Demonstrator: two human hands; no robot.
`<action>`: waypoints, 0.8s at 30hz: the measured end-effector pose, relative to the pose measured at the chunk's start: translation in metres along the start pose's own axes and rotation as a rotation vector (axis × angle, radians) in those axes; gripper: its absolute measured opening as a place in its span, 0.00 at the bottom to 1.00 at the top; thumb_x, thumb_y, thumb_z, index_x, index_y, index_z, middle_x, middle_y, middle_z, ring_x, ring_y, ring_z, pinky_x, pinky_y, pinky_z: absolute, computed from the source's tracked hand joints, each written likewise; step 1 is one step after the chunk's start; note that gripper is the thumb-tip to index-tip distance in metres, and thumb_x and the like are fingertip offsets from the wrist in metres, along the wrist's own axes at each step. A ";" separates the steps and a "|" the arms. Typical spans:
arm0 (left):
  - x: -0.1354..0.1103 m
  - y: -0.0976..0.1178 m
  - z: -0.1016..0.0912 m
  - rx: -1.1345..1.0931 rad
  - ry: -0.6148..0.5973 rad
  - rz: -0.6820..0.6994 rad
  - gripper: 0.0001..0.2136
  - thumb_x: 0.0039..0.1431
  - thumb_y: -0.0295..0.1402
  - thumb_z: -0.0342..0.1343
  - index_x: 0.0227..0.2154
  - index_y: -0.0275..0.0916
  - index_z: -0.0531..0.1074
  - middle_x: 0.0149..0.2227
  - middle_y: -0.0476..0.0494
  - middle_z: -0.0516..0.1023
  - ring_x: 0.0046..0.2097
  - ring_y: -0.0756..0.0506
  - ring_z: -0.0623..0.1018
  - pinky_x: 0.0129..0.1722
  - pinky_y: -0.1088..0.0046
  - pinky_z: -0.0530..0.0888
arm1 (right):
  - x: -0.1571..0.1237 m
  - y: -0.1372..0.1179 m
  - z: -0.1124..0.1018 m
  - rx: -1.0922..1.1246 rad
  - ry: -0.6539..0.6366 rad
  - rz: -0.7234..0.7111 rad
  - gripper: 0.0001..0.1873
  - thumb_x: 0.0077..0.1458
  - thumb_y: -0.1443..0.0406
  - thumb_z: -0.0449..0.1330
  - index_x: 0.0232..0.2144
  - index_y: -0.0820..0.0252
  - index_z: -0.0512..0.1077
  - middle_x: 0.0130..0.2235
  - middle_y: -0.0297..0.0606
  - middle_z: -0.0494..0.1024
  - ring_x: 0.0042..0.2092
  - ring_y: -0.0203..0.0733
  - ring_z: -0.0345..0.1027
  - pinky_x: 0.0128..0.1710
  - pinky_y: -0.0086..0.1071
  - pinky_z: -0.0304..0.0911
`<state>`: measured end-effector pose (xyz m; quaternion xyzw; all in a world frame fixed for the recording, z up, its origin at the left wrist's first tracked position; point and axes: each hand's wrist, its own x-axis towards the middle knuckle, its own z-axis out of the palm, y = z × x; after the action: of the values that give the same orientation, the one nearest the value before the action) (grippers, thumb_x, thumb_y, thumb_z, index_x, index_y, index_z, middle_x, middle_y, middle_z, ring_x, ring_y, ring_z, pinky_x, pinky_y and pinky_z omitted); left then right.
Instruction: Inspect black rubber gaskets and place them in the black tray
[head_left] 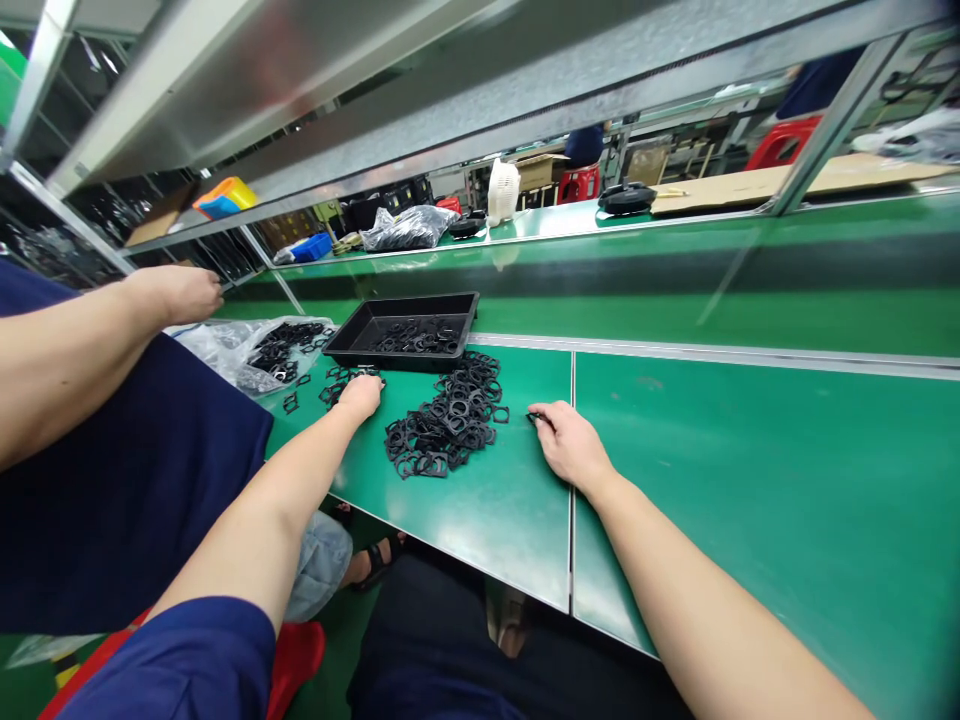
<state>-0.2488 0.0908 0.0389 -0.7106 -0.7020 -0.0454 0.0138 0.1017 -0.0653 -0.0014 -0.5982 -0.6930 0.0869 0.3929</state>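
A heap of small black rubber ring-shaped parts (448, 415) lies on the green bench between my hands. My left hand (361, 395) rests knuckles-up on the bench at the heap's left, fingers curled over a few loose black parts (334, 385). My right hand (570, 442) lies to the right of the heap, fingers pinched on a small black part (534, 418). Beyond the heap, a black tray (360, 335) holds more of the same parts.
A co-worker's arm (97, 340) reaches in from the left toward a clear plastic bag of black parts (259, 350). A seam (572, 480) splits the green bench top. A far bench carries bags, a blue bin (313, 246), cardboard and red stools.
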 end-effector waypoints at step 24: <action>-0.107 0.232 0.019 -0.856 0.392 0.811 0.13 0.54 0.33 0.56 0.43 0.36 0.72 0.42 0.38 0.74 0.45 0.44 0.73 0.48 0.64 0.71 | 0.008 0.005 -0.020 1.121 0.267 0.624 0.20 0.33 0.59 0.71 0.30 0.64 0.74 0.23 0.32 0.75 0.23 0.29 0.67 0.24 0.24 0.65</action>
<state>-0.0176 -0.0170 0.0211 -0.8416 -0.2801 -0.4439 -0.1276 0.1185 -0.0644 0.0130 -0.4814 -0.2818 0.4700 0.6840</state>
